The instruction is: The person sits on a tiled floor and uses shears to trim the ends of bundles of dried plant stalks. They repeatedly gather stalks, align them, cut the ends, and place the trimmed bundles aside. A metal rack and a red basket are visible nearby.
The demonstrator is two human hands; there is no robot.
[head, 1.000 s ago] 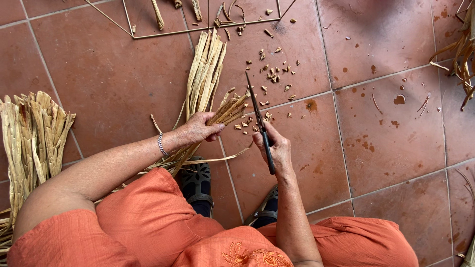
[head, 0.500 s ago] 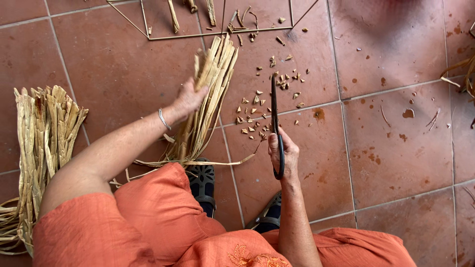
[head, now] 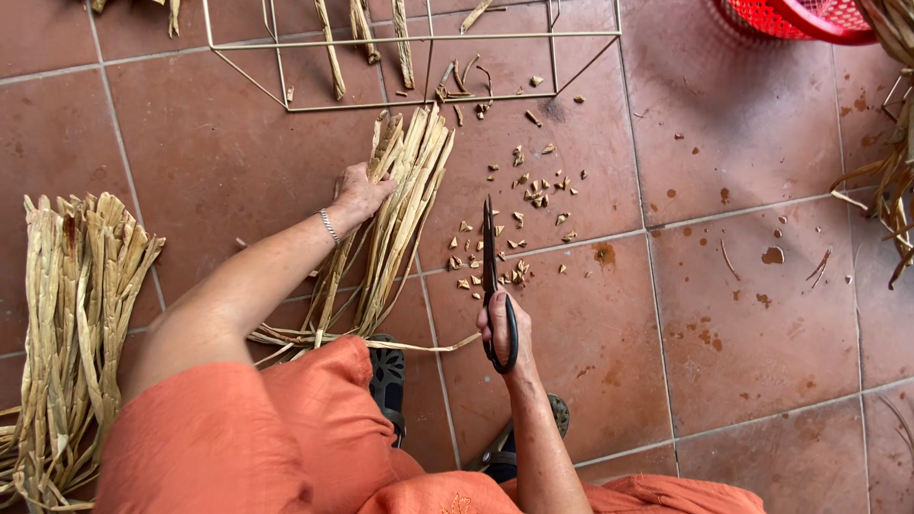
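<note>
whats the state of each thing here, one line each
left hand: open, resting on the strip bundle
right hand: grip closed around the scissors' handles
scissors: blades shut, pointing away
strip bundle: lying flat, fanned out
left pile of strips: loose on the floor
wire frame: lying flat
cut bits: scattered on tiles

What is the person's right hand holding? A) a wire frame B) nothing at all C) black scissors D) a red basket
C: the right hand has its fingers through the handle of black scissors, blades closed and pointing away over the floor tiles, while the left hand rests on a bundle of dried leaf strips.
</note>
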